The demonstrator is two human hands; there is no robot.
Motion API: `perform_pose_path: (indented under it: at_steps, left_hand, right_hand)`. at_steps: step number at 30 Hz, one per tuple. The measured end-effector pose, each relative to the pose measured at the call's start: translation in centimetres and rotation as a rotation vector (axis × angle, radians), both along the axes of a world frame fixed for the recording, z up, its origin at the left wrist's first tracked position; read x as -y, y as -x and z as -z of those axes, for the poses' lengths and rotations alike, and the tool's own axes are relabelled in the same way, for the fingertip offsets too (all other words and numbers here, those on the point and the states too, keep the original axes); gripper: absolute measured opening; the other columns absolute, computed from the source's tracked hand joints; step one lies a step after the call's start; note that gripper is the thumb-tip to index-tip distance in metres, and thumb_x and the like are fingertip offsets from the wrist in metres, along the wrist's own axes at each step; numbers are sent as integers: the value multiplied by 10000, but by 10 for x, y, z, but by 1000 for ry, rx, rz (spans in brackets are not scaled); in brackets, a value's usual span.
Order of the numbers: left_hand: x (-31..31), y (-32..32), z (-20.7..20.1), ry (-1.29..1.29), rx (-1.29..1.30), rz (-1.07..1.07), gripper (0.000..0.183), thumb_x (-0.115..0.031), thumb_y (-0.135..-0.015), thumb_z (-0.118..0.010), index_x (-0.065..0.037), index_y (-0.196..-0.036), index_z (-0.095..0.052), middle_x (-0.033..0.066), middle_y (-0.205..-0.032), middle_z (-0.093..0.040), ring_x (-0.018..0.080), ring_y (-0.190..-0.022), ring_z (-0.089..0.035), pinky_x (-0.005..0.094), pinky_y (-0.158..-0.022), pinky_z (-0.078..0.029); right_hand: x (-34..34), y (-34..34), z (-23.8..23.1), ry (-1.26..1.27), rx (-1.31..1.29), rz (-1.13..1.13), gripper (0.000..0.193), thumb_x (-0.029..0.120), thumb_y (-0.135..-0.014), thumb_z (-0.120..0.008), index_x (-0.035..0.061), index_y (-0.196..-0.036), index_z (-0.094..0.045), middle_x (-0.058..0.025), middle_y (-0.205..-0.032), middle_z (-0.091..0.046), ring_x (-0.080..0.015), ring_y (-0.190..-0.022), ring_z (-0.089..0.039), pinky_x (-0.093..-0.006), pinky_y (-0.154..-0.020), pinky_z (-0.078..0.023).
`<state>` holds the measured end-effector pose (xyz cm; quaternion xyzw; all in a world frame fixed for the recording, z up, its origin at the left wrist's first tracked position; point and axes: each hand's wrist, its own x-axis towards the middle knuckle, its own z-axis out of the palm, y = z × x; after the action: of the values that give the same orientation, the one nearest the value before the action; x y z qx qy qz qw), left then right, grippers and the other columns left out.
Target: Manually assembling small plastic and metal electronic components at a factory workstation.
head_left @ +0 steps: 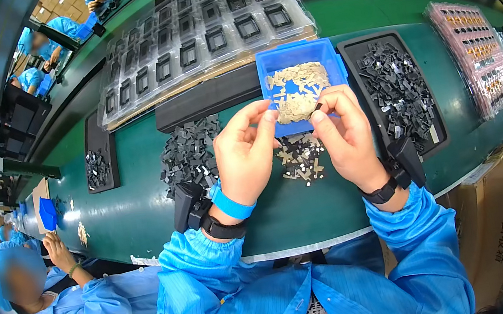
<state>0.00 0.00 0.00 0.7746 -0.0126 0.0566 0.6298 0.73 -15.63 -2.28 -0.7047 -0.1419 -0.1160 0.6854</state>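
Between the thumb and forefinger of my right hand [347, 133] is a small black piece [317, 107], held over the near right corner of a blue bin [279, 60]. Beige slips [298, 76] lie inside that bin in loose heaps. My left hand [243, 152] is at the bin's near left corner, thumb and forefinger pinched together; whatever they hold is too small to make out. Below the bin, between my wrists, lies a mixed scatter of beige and black bits [301, 161]. Left of my left hand is a heap of small black pieces [189, 153].
A black tray [350, 54] of black pieces lies to the right, with stacked clear trays [473, 52] beyond. Clear blister trays [188, 39] with black frames stand at the back, behind a black block [210, 98]. A co-worker [92, 307] sits at left near a smaller black tray [103, 130].
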Motion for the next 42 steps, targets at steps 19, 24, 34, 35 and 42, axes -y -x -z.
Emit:
perform_pose_path:
  at_steps: [19,24,34,35,42]
  left_hand:
    - [-94,61,16,-774,14,-157,225,-18,-626,-734,-23,-827,-632,40,-716,-485,125,-551,-443,246,-524,-391]
    - [-91,58,27,-883,137,-162,84,-39,-726,-652,-15,-804,-633,66,-768,-558,176,-557,-497,281,-529,-425]
    - [-85,50,16,-758,137,-73,47,7,-797,-559,11,-837,-535,110,-793,-521,220,-738,-520,282,-633,-438]
    - [-84,47,15,-732,159,-67,52,-2,-808,-554,8,-850,-524,106,-788,-519,218,-726,-519,286,-636,-438]
    - [-86,36,20,-840,208,-42,42,-17,-829,-537,-1,-853,-506,91,-815,-535,164,-690,-528,264,-581,-425]
  right_hand:
    - [-1,0,1,-53,6,-52,62,30,-861,-524,-13,-842,-482,-34,-917,-413,-66,-734,-435,-194,-591,-403]
    - [0,0,3,-42,20,-55,65,31,-860,-527,-9,-839,-480,-32,-914,-416,-68,-739,-435,-196,-594,-402]
    - [-1,0,1,-31,19,-56,68,32,-851,-533,-3,-832,-479,-40,-895,-426,-80,-736,-440,-198,-588,-399]
    - [-1,0,1,-22,15,-60,68,31,-850,-534,-3,-830,-478,-41,-894,-426,-81,-736,-440,-198,-589,-399]
    - [-1,1,-1,12,19,-45,74,39,-846,-541,-1,-825,-482,-43,-887,-440,-87,-748,-457,-198,-589,-400]
